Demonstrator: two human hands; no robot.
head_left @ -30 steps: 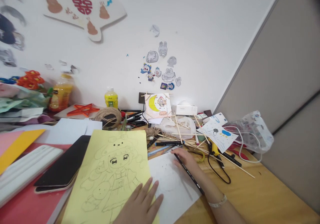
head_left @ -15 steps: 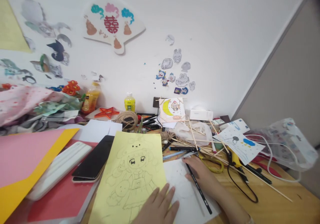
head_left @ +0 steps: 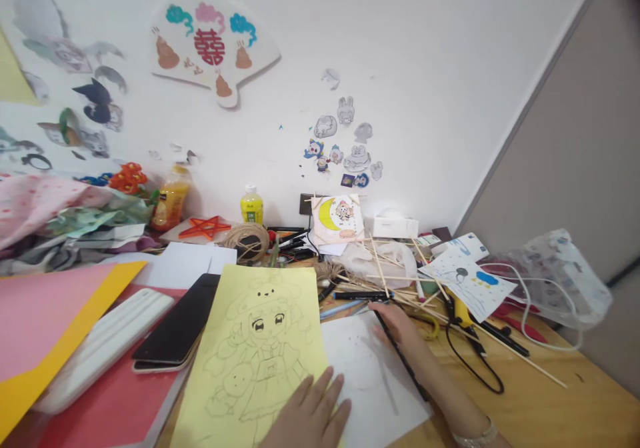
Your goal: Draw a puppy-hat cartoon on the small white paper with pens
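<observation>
My left hand (head_left: 313,411) lies flat with its fingers slightly apart, across the lower right edge of the yellow sheet (head_left: 200,401) and onto the white paper (head_left: 360,395). On the yellow sheet is a pencil-like line drawing of a girl in a hat and dress. My right hand (head_left: 403,331) is at the white paper's upper right edge, its fingers closed around a black pencil (head_left: 400,355). The pencil slants down toward my wrist, a shadow beside it on the paper. Faint grey lines mark the white paper.
Left of the sheets lie a dark phone (head_left: 175,328), a white oblong case (head_left: 110,341) and coloured folders (head_left: 55,321). Behind are twine (head_left: 246,243), a yellow-green bottle (head_left: 251,205), pens and wooden sticks (head_left: 380,268). A plastic bag (head_left: 565,281) and white cable stand at right.
The view has shifted slightly to the right. My right hand and the pencil have moved up and outward toward the paper's right edge. My left hand stays on the sheets.
</observation>
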